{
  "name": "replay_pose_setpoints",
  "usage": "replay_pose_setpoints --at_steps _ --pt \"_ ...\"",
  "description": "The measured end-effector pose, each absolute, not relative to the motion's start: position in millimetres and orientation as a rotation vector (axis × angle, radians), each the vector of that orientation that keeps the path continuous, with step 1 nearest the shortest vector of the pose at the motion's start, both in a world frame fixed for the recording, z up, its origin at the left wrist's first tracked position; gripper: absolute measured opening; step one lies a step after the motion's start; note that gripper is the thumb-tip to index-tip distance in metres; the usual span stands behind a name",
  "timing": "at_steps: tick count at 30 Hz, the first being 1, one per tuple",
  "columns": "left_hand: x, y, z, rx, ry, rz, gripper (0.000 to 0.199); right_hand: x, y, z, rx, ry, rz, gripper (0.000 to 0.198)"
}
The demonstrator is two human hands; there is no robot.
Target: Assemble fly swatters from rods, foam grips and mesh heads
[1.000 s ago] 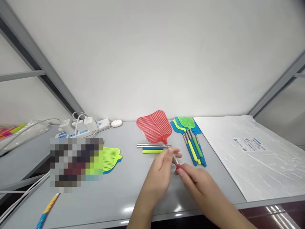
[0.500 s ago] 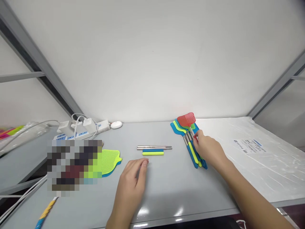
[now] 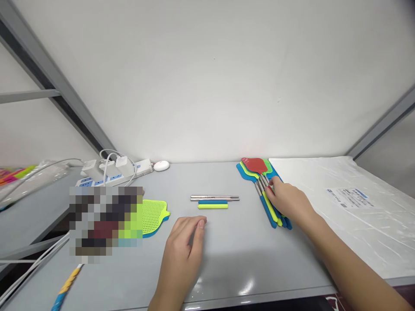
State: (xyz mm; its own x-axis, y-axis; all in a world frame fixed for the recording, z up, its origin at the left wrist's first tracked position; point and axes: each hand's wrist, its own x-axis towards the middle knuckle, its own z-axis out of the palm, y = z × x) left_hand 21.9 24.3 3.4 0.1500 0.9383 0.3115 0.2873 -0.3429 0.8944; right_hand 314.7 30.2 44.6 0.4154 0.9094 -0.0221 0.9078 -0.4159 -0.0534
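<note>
My right hand (image 3: 287,196) is closed round the handle of a red fly swatter (image 3: 256,165), its head lying over a pile of fly swatters (image 3: 268,211) with blue and yellow-green handles and metal shafts. Part of the red handle hides behind my fingers. My left hand (image 3: 184,244) rests near the front of the table, thumb and fingertips together, nothing seen in them. Just beyond it lie metal rods (image 3: 201,198), a blue handle sleeve (image 3: 212,202) and a yellow-green handle sleeve (image 3: 212,206), side by side.
To the left, a yellow-green swatter head (image 3: 154,216) lies over a blue one, partly under a blurred patch. A power strip (image 3: 142,168) with plugs and a white oval device (image 3: 161,166) stand by the wall. White wrapped sheeting (image 3: 366,233) covers the table's right side.
The red swatter has come down flatter onto the pile, in my right hand. My left hand keeps its pose. The whole view has shifted slightly.
</note>
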Motion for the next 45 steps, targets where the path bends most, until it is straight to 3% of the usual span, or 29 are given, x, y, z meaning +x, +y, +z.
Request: replay_pose_setpoints --at_steps 9,15,27,32,36,41,45 --pt "42.1 30.2 9.3 2.107 1.255 1.191 0.025 291.9 32.1 71.3 -2.476 -2.033 -0.081 0.028" --pt "51.5 28.4 11.7 2.414 1.44 0.867 0.031 246.2 78.9 64.6 -1.979 -2.527 0.098 0.026" --pt "51.0 22.6 7.0 2.378 1.611 0.713 0.033 213.1 124.8 46.5 -1.723 -2.694 0.302 0.021" --pt "49.4 21.8 7.9 2.386 1.597 0.726 0.023 213.3 128.1 40.8 -1.669 -2.737 0.201 0.018" --pt "49.6 21.0 5.6 2.405 1.631 0.751 0.03 213.8 125.3 46.0 -1.642 -2.717 -0.037 0.014" --pt "49.1 20.2 2.7 2.455 1.642 0.698 0.017 223.9 99.2 74.6 -1.721 -2.498 -0.312 0.013" --pt "50.7 21.0 1.5 2.486 1.632 0.728 0.027 239.7 58.1 94.1 -1.744 -2.177 -0.263 0.004"
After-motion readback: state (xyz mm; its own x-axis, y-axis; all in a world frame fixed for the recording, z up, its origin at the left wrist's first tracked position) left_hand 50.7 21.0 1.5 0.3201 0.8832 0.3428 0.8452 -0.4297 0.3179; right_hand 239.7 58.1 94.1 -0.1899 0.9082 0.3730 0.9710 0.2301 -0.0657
